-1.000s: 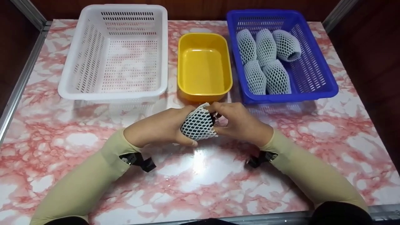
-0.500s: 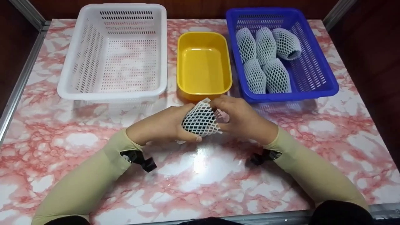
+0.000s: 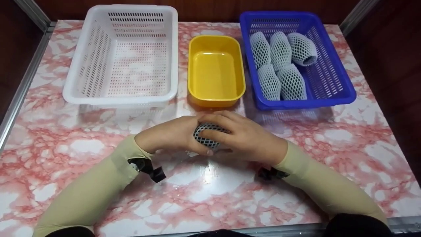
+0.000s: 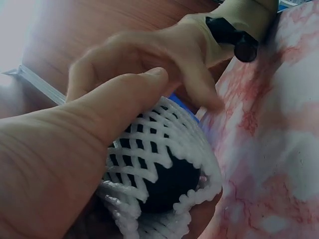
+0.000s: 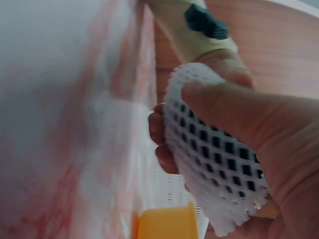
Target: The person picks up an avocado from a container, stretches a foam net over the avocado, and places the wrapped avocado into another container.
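Note:
A dark, smooth object inside a white foam net sleeve [image 3: 205, 142] is held at the front middle, above the marbled table. My left hand [image 3: 171, 135] grips the sleeve from the left, thumb along its near side. In the left wrist view, the dark object [image 4: 174, 186] shows through the sleeve's open, ragged end. My right hand [image 3: 251, 138] reaches over the sleeve from the right, its fingers spread and loosely bent. In the left wrist view, the right thumb stands a little off the net. Its straight thumb overlaps the net in the right wrist view. The object's kind is hidden by the net.
A white slotted basket [image 3: 174, 65] stands at the back left. In the middle stands a yellow tub [image 3: 215, 75]. The blue basket [image 3: 332, 65] at the back right holds several net-wrapped items [image 3: 292, 82]. A wooden wall rises behind the table.
The right hand has moved from the sleeve's open end to over the sleeve, its fingers now spread across it. The left hand keeps its grip, with the sleeve slightly lower in the head view.

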Motion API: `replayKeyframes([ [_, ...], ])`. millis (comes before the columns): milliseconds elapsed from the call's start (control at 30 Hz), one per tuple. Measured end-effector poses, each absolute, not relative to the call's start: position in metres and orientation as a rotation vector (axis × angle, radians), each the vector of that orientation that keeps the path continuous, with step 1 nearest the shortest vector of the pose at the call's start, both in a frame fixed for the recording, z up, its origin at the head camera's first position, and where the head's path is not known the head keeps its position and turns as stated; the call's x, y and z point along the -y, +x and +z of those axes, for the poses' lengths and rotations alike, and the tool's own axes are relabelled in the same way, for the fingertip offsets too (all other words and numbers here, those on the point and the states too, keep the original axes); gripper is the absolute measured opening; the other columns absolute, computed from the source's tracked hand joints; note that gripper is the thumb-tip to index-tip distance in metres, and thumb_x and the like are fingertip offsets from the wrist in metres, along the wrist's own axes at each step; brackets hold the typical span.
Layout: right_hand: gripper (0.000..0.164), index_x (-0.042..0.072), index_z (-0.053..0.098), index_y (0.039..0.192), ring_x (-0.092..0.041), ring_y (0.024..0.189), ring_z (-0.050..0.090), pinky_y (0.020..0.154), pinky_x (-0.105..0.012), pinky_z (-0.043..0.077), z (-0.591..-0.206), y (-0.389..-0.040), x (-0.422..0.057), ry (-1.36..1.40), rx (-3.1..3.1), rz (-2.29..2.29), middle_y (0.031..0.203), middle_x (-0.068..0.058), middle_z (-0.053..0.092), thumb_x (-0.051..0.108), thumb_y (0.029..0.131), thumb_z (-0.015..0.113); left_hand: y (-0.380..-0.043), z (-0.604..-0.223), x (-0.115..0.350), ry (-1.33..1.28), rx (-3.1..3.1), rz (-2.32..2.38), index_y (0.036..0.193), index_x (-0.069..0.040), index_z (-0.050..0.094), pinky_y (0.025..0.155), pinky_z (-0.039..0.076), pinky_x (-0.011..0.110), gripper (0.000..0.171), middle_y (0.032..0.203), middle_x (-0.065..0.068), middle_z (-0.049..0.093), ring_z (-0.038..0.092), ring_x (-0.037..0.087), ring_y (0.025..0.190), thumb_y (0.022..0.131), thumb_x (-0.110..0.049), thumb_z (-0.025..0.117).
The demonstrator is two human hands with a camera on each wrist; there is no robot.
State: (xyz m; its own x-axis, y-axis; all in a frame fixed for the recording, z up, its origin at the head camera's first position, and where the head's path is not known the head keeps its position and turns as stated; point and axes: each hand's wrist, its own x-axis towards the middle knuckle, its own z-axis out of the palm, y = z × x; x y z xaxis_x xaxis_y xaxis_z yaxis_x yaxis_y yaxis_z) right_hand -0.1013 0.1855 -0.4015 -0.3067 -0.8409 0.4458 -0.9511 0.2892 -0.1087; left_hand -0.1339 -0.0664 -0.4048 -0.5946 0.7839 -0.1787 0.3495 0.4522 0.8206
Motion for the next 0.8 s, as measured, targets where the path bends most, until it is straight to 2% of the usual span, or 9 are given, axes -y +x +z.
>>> replayKeyframes([
  [67, 0.045, 0.016, 0.064, 0.146, -0.035, 0.141, 0.060, 0.121, -0.048, 0.052, -0.407, -0.101, -0.183, 1.637, 2.245, 0.486, 0.156, -0.017, 0.059, 0.019, 0.103, 0.076, -0.134, -0.407, 0.065, 0.968, -2.144, 1.038, 0.155, -0.022, 0.055, 0.117, 0.051, 0.039, 0.088, 0.145, -0.006, 0.069, 0.066, 0.015, 0.127, 0.078, -0.034, 0.096],
  [133, 0.039, 0.015, 0.065, 0.144, -0.034, 0.137, 0.062, 0.119, -0.045, 0.053, -0.411, -0.102, -0.182, 1.637, 2.227, 0.468, 0.152, -0.017, 0.060, 0.011, 0.105, 0.069, -0.133, -0.408, 0.065, 0.967, -2.142, 1.042, 0.155, -0.022, 0.055, 0.118, 0.050, 0.040, 0.088, 0.146, -0.006, 0.069, 0.065, 0.015, 0.128, 0.078, -0.034, 0.096],
  [400, 0.036, 0.012, 0.067, 0.139, -0.033, 0.128, 0.062, 0.114, -0.043, 0.056, -0.412, -0.105, -0.182, 1.664, 2.175, 0.504, 0.143, -0.016, 0.064, 0.010, 0.104, 0.073, -0.134, -0.408, 0.067, 0.989, -2.083, 1.088, 0.161, -0.024, 0.047, 0.123, 0.045, 0.039, 0.097, 0.154, -0.008, 0.062, 0.061, 0.014, 0.136, 0.079, -0.032, 0.097],
  [567, 0.050, 0.010, 0.068, 0.136, -0.032, 0.128, 0.062, 0.113, -0.042, 0.057, -0.403, -0.106, -0.189, 1.611, 2.229, 0.571, 0.142, -0.016, 0.063, 0.020, 0.091, 0.088, -0.137, -0.408, 0.070, 1.011, -1.986, 1.136, 0.164, -0.019, 0.037, 0.116, 0.053, 0.040, 0.103, 0.147, 0.002, 0.066, 0.068, 0.019, 0.127, 0.081, -0.026, 0.096],
  [667, 0.064, 0.007, 0.066, 0.134, -0.031, 0.130, 0.063, 0.115, -0.039, 0.057, -0.394, -0.109, -0.197, 1.475, 2.307, 0.718, 0.141, -0.017, 0.062, 0.023, 0.081, 0.097, -0.139, -0.407, 0.071, 1.007, -1.978, 1.130, 0.168, -0.014, 0.030, 0.120, 0.051, 0.042, 0.108, 0.152, 0.007, 0.064, 0.067, 0.024, 0.133, 0.082, -0.022, 0.096],
  [733, 0.068, 0.002, 0.065, 0.132, -0.031, 0.128, 0.065, 0.113, -0.037, 0.058, -0.390, -0.113, -0.202, 1.339, 2.343, 0.897, 0.138, -0.020, 0.063, 0.018, 0.075, 0.098, -0.138, -0.407, 0.073, 0.977, -1.995, 1.095, 0.166, -0.011, 0.032, 0.119, 0.053, 0.042, 0.104, 0.150, 0.011, 0.065, 0.069, 0.026, 0.134, 0.085, -0.022, 0.095],
  [800, 0.069, -0.003, 0.062, 0.131, -0.031, 0.123, 0.067, 0.108, -0.034, 0.061, -0.386, -0.119, -0.207, 1.185, 2.372, 1.096, 0.134, -0.021, 0.065, 0.014, 0.073, 0.097, -0.138, -0.406, 0.075, 0.948, -2.013, 1.061, 0.168, -0.011, 0.028, 0.116, 0.056, 0.042, 0.105, 0.146, 0.014, 0.068, 0.071, 0.029, 0.131, 0.087, -0.024, 0.094],
])
